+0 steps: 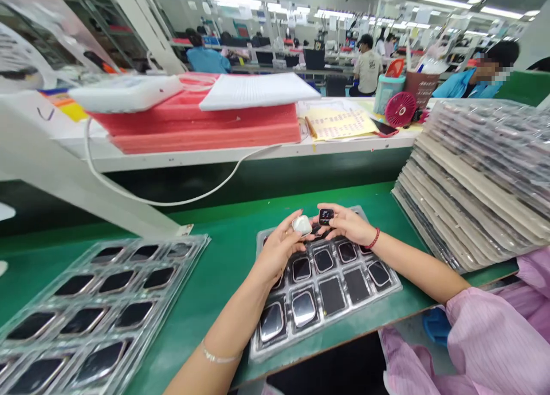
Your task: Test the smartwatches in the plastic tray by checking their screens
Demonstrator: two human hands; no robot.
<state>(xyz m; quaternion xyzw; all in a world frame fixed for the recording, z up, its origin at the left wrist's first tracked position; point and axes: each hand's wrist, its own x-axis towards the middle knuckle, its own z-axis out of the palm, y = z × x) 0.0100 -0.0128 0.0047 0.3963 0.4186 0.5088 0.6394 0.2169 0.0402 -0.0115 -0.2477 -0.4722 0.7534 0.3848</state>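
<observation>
My left hand (281,247) holds a small white rounded-square piece (302,225) between thumb and fingers. Close beside it, my right hand (347,223) grips a small black square watch face (326,216) with its screen lit. Both hands are over the back part of a clear plastic tray (287,345). In its compartments lie several dark watch faces, such as one at the front left (272,321). Two compartments near the front middle (332,296) hold no watch face. The hands and forearms hide parts of the tray's back and left side.
Another tray of watch faces (81,319) lies on the green table (206,303) at the left. A tall stack of trays (468,194) stands at the right. Behind are a shelf (258,154), red foam (201,125), a white cable (184,203) and a pink fan (400,109). People sit farther back.
</observation>
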